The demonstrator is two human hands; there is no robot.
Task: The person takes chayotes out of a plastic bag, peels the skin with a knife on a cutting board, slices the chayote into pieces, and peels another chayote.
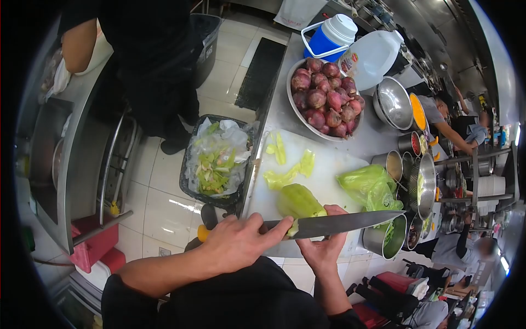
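My left hand (pixel 238 244) is closed round the yellow handle of a large knife (pixel 350 222), its index finger stretched along the blade. The blade points right and lies against the near end of a pale green, ridged vegetable (pixel 300 201), which looks like a chayote. A small cut piece (pixel 293 228) shows beside my left fingertip. My right hand (pixel 324 249) grips the vegetable's near right side, fingers partly hidden behind the blade. Under the vegetable is a white cutting board (pixel 334 164), where light green strips (pixel 280 176) lie.
A bowl of red onions (pixel 329 104) stands beyond the board. A green plastic bag (pixel 370 183), a steel pot (pixel 386 241) and several bowls line the right. Left of the counter, a lined bin (pixel 219 164) holds green scraps. Another person (pixel 142 66) stands upper left; others work far right.
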